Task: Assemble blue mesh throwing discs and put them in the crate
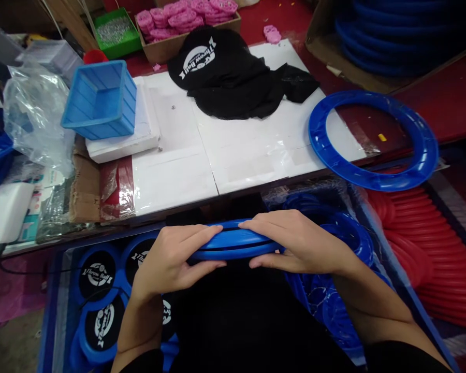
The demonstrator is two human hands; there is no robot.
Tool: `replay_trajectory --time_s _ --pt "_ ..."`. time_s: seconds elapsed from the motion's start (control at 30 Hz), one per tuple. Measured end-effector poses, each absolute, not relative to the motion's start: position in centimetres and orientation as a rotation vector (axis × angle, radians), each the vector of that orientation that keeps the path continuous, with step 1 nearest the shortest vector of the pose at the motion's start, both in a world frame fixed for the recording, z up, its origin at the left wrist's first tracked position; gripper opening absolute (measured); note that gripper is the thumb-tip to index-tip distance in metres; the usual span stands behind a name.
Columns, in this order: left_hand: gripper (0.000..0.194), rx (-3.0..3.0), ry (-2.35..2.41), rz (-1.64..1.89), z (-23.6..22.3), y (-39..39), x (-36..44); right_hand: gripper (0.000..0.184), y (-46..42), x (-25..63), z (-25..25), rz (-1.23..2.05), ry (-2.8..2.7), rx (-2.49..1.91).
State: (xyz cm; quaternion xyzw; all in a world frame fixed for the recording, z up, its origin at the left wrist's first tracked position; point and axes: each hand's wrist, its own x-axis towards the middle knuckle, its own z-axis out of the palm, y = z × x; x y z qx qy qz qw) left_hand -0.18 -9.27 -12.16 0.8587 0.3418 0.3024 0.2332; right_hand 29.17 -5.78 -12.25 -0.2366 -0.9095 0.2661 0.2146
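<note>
Both my hands grip a blue plastic ring (233, 243) held edge-on just below the table's front edge, with black mesh fabric (236, 311) stretched across it toward me. My left hand (174, 256) pinches the ring's left part, thumb under and fingers over. My right hand (299, 243) is wrapped over its right part. A second blue ring (373, 140) lies flat on the table's right end, overhanging the edge. A pile of black mesh covers with white print (225, 72) lies at the table's far middle.
A blue square tub (101, 101) sits on a white foam block at left, beside a plastic bag (31, 114). Boxes of pink parts (186, 15) stand at the back. Finished blue discs (97, 300) fill a bin below left; red rings (431, 259) are stacked right.
</note>
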Motion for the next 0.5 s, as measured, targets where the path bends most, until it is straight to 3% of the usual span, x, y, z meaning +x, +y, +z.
replay_trajectory --time_s 0.2,0.33,0.5 --pt "0.04 2.414 1.059 0.865 -12.2 -10.6 0.2 0.032 -6.1 28.4 -12.6 0.638 -2.459 -0.636" --pt "0.042 2.453 1.096 0.858 -11.8 -10.9 0.3 0.034 -6.3 27.8 -12.7 0.59 -2.431 -0.611" --pt "0.04 2.349 0.986 0.939 -12.7 -10.3 -3.7 0.066 -4.9 29.4 -12.8 0.837 -2.499 -0.742"
